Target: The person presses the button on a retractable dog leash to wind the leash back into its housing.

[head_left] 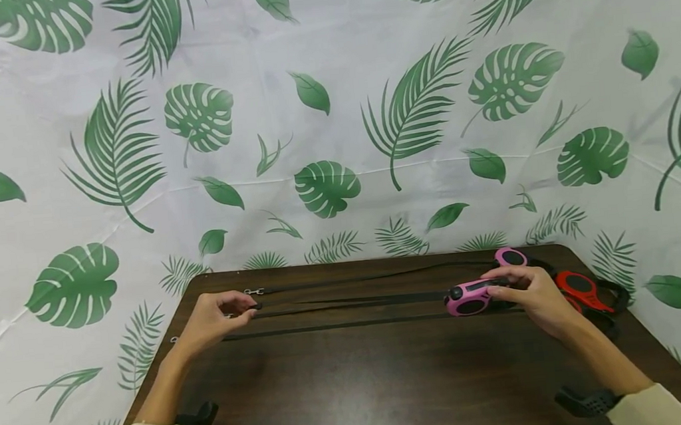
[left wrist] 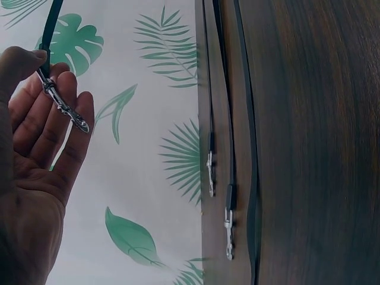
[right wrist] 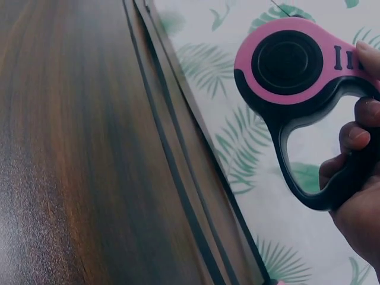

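Note:
My right hand (head_left: 530,294) grips the black handle of a pink retractable leash (head_left: 470,298) just above the right side of the dark wooden table (head_left: 365,377). In the right wrist view my fingers (right wrist: 356,135) curl through the handle of the pink leash (right wrist: 291,65). Its black strap (head_left: 353,303) runs left across the table to my left hand (head_left: 219,315). There the thumb and fingers (left wrist: 56,124) pinch the strap's metal clip (left wrist: 64,108).
A second pink leash (head_left: 511,257) and a red one (head_left: 583,290) lie at the table's right rear. Their black straps (head_left: 355,324) stretch leftward, ending in metal clips (left wrist: 210,172) near the left edge. A leaf-print cloth (head_left: 323,140) hangs all around.

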The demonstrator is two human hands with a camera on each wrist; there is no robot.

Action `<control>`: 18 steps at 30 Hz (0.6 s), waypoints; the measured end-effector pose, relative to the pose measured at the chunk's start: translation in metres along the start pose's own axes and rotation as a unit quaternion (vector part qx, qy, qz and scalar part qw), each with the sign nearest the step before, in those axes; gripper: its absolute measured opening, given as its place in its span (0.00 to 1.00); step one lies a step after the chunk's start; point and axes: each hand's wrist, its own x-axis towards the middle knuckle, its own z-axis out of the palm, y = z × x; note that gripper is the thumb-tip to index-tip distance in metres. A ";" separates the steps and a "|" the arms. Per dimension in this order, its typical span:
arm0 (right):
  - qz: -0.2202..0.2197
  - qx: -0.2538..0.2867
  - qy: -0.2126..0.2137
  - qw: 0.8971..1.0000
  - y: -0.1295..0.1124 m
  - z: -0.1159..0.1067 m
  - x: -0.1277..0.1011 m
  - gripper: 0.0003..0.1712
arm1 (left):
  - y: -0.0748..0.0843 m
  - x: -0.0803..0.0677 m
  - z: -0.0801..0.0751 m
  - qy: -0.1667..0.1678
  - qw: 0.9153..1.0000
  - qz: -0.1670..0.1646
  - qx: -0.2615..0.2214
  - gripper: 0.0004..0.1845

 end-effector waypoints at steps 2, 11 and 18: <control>-0.001 -0.002 -0.001 1.000 0.001 0.001 0.000 0.13 | 0.000 0.000 0.001 -0.002 1.000 0.000 -0.001 0.07; -0.008 0.002 -0.002 1.000 0.000 0.009 0.001 0.13 | 0.000 0.001 0.006 -0.002 1.000 0.014 0.007 0.08; -0.010 0.005 -0.014 1.000 0.000 0.015 0.003 0.13 | 0.002 0.002 0.011 -0.006 1.000 0.018 -0.003 0.07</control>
